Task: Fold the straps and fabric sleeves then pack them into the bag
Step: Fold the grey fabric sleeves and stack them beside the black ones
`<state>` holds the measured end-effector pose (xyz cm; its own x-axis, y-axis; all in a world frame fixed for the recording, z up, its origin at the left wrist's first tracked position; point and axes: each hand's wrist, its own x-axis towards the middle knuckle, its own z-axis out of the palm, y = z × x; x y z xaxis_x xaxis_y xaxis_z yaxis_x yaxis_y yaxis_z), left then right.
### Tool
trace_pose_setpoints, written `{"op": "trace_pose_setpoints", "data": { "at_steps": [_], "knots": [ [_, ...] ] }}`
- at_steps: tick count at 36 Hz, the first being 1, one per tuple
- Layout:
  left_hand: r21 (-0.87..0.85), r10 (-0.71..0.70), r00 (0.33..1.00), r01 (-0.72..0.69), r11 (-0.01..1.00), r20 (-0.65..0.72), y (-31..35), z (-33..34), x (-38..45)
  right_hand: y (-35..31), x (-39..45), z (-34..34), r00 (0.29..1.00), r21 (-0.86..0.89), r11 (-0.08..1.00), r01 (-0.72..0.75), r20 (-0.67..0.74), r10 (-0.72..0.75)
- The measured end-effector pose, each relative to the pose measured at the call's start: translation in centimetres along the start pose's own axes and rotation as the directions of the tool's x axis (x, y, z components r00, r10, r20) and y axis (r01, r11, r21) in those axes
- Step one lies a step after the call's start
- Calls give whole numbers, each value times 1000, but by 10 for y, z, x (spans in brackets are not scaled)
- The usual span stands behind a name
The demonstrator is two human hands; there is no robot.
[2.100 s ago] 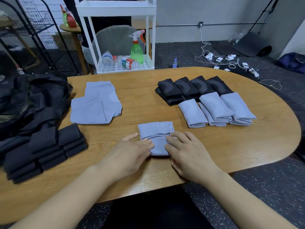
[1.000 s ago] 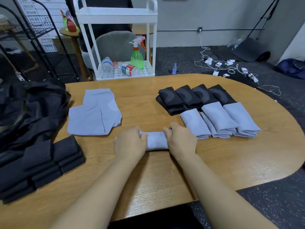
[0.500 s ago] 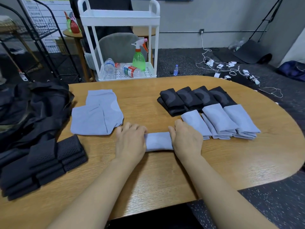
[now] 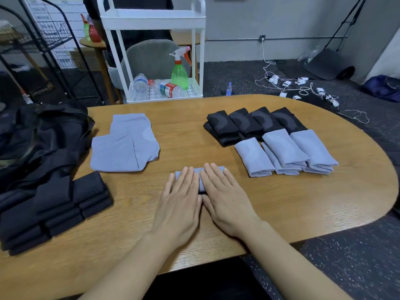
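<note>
A small folded blue sleeve (image 4: 200, 177) lies at the middle of the wooden table (image 4: 324, 202). My left hand (image 4: 180, 204) and my right hand (image 4: 225, 198) press flat on it side by side, fingers straight, covering most of it. Unfolded blue sleeves (image 4: 127, 144) lie to the left. Folded blue sleeves (image 4: 285, 152) and folded black sleeves (image 4: 251, 123) sit in rows to the right. Folded black mesh straps (image 4: 54, 206) are stacked at the near left. The black bag (image 4: 39, 137) slumps at the far left.
A white cart (image 4: 155, 22) with bottles and a green spray bottle (image 4: 179, 70) stands behind the table, next to a grey chair (image 4: 149, 57). Cables and chargers (image 4: 303, 87) lie on the dark floor to the right. Black wire racks stand at the back left.
The blue sleeve was folded over into a small packet. Both hands then moved from its two ends onto its top and now press it flat.
</note>
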<state>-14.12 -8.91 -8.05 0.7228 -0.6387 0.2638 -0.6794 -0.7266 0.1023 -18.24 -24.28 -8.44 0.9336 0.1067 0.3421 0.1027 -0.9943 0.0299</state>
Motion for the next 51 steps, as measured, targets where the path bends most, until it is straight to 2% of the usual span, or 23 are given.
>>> {"op": "trace_pose_setpoints", "data": {
  "at_steps": [9, 13, 18, 20, 23, 26, 29, 32, 37, 43, 47, 51],
  "knots": [
    [-6, -60, 996, 60, 998, 59, -9, 3, 16, 9, 13, -1, 994, 41, 999, -35, 105, 31],
    [-28, -94, 989, 98, 995, 116, -14, -4, 23, 14, 17, -6, 974, 163, 984, -76, 224, 38],
    [-119, -138, 967, 166, 979, 213, -22, -8, 27, 13, 20, -12, 966, 281, 947, -153, 245, 84],
    [-186, -141, 964, 185, 965, 227, -28, -7, 31, 15, 25, -13, 971, 348, 917, -194, 203, 128],
    [-270, -173, 968, 219, 938, 182, -35, -8, 38, 19, 35, -15, 962, 340, 901, -269, 137, 236],
    [-311, -256, 954, 293, 904, 154, -36, -14, 42, 23, 41, -15, 945, 249, 916, -315, 171, 279],
    [-319, -316, 941, 338, 885, 121, -35, -19, 46, 26, 44, -16, 930, 233, 906, -353, 192, 313],
    [-370, -346, 936, 347, 862, 72, -36, -20, 48, 29, 48, -17, 932, 220, 911, -350, 178, 315],
    [-420, -353, 935, 338, 842, 44, -39, -17, 54, 27, 50, -19, 956, 228, 929, -293, 77, 283],
    [-487, -414, 908, 392, 780, 68, -42, -21, 61, 27, 60, -16, 930, 282, 887, -365, 56, 364],
    [-411, -383, 922, 374, 831, 65, -42, -20, 65, 24, 62, -12, 938, 200, 917, -346, 62, 341],
    [-302, -302, 951, 269, 915, -70, -43, -11, 60, 21, 56, -6, 947, 143, 939, -312, -32, 320]
  ]
}}
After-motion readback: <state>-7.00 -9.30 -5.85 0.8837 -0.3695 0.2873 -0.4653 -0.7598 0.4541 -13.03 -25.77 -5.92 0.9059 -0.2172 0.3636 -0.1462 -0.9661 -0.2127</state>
